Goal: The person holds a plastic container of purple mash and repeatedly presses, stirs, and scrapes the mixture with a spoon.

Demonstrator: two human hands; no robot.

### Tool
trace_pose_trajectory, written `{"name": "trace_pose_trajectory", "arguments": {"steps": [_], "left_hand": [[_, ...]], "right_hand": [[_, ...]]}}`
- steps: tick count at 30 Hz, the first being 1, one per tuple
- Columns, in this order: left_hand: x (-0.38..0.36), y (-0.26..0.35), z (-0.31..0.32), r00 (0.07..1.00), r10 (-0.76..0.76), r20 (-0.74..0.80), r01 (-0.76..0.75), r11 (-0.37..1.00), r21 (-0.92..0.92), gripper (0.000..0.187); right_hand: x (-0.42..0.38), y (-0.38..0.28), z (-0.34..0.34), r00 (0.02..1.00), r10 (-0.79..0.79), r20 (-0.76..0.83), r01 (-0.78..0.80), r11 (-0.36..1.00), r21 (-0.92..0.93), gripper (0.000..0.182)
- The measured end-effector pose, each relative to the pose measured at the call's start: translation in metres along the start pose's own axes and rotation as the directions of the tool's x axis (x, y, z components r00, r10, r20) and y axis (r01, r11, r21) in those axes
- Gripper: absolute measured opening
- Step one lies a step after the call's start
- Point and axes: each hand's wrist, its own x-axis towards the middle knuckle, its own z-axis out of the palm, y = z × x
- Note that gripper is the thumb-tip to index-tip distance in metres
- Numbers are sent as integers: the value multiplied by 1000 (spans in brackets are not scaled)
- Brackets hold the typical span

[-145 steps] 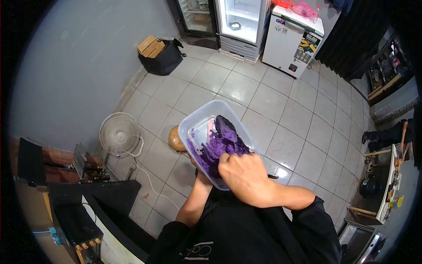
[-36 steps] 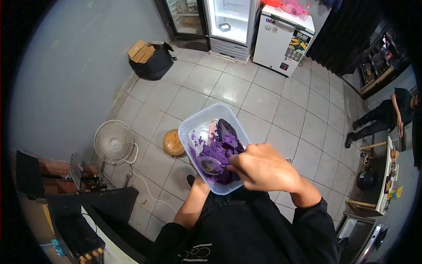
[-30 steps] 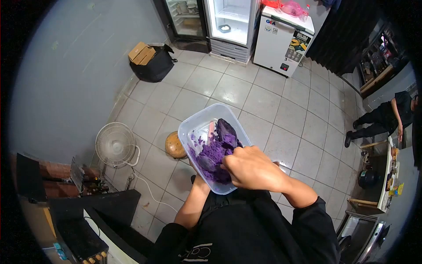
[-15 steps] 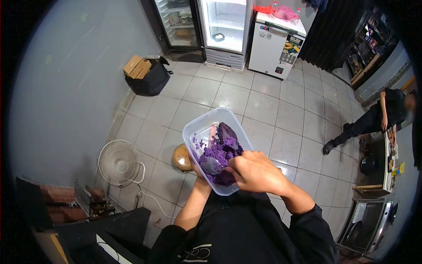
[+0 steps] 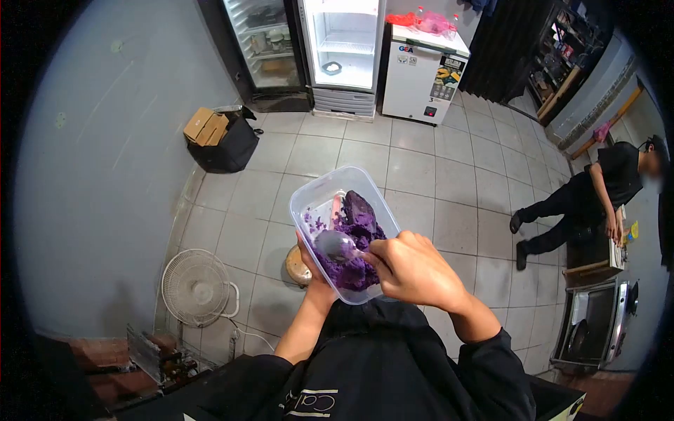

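Note:
A clear plastic container is held in front of my body, tilted a little. My left hand is closed round its left side, with part of the fingers hidden beneath it. Inside lies crumbly purple mash, with a larger dark purple chunk towards the far end. A pale pink strip-like thing rests beside the chunk. My right hand grips the handle of a metal spoon, whose bowl is over the mash at the container's left side.
A white fan stands on the tiled floor at left, near a round tan object. A black bag with cardboard sits by the wall. Fridges and a white chest freezer line the back. At right, another person stands at a counter.
The spoon has shifted slightly up and left over the mash, its bowl now more exposed. My view has turned a little, and the other person at right has changed stance.

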Motion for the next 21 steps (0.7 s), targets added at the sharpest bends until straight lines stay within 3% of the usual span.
{"name": "trace_pose_trajectory", "arguments": {"steps": [1,3,6,7,10,14,15,18,21], "left_hand": [[-1,2,-1,1000,-9,18,10,1000,-29,105],[-3,6,-2,998,-22,53,27,996,-82,104],[10,3,-29,993,21,116,25,926,-376,103],[13,2,-33,998,33,46,-16,942,-334,104],[10,5,-39,995,77,63,-85,986,145,98],[17,7,-36,995,93,33,-95,991,91,94],[20,8,-35,995,101,23,-103,992,74,92],[32,17,-34,988,152,-7,-151,988,37,87],[42,21,-33,973,226,-57,-227,974,-16,82]], "right_hand": [[4,-5,4,1000,-17,-10,17,999,40,18],[5,-4,22,997,-82,-7,81,995,-49,18],[11,3,36,996,-82,29,84,993,-77,19],[13,3,31,998,-55,24,57,995,-76,20],[24,1,22,1000,-17,-16,17,999,-30,20],[52,6,31,998,-62,-10,62,997,-41,21],[56,9,36,983,-153,-103,147,987,-61,20],[76,29,37,973,-184,136,193,980,-56,19],[92,37,17,968,-222,114,228,973,-44,19]]}}
